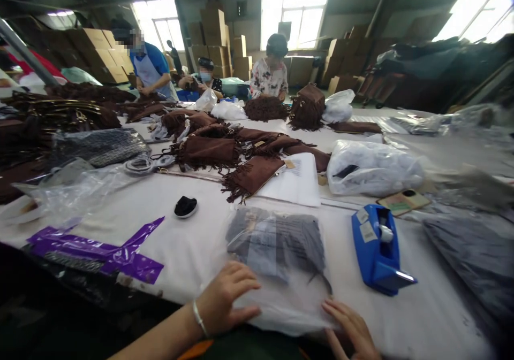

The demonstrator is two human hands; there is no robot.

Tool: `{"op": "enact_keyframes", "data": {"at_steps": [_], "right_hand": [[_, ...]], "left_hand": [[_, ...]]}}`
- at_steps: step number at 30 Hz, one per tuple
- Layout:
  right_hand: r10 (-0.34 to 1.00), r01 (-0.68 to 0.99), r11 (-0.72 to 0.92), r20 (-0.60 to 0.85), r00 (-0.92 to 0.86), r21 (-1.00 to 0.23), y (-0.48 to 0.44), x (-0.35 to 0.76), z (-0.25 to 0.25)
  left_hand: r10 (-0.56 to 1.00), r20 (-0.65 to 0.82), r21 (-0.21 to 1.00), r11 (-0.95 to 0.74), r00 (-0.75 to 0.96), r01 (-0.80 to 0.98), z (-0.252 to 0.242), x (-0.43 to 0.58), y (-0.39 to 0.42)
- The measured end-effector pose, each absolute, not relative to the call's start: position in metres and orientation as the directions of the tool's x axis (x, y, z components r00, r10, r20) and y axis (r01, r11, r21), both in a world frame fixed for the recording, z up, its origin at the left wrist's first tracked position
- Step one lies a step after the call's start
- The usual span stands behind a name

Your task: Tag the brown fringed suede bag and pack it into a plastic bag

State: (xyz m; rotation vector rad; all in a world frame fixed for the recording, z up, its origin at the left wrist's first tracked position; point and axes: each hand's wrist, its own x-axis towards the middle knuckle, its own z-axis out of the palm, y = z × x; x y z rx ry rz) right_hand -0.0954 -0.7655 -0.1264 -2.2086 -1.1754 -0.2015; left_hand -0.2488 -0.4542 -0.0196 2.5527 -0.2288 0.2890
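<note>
A clear plastic bag point(277, 263) holding a dark grey folded item lies on the white table point(193, 242) right in front of me. My left hand point(227, 296), with a bracelet on the wrist, rests flat on the bag's near left corner. My right hand point(353, 330) lies flat on the bag's near right edge, fingers spread. Neither hand grips anything.
A blue tape dispenser point(377, 250) stands right of the bag. Purple plastic strips point(100, 250) lie at the left. Brown fringed bags point(225, 151) and white packed bags point(373, 167) cover the middle. Three people work at the far end, with cardboard boxes point(217, 39) behind.
</note>
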Motion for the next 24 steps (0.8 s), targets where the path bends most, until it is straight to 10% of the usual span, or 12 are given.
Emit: {"op": "enact_keyframes", "data": {"at_steps": [6, 12, 20, 24], "right_hand": [[0.536, 0.634, -0.498, 0.365, 0.761, -0.591, -0.751, -0.106, -0.132], [0.447, 0.529, -0.515, 0.315, 0.837, -0.674, -0.747, -0.114, -0.131], [0.349, 0.505, -0.465, 0.373, 0.860, -0.727, -0.745, -0.109, -0.138], [0.339, 0.548, -0.488, 0.431, 0.836, -0.680, -0.739, -0.120, -0.103]], "left_hand": [[-0.264, 0.165, 0.401, -0.863, 0.950, -0.309, -0.049, -0.185, -0.524], [-0.161, 0.398, 0.527, -0.766, 0.903, -0.369, -0.025, -0.187, -0.518], [-0.569, 0.506, 0.235, -0.631, 0.648, -0.739, -0.023, -0.204, -0.546], [-0.502, 0.504, 0.084, -0.782, 0.703, -0.618, -0.051, -0.185, -0.558]]}}
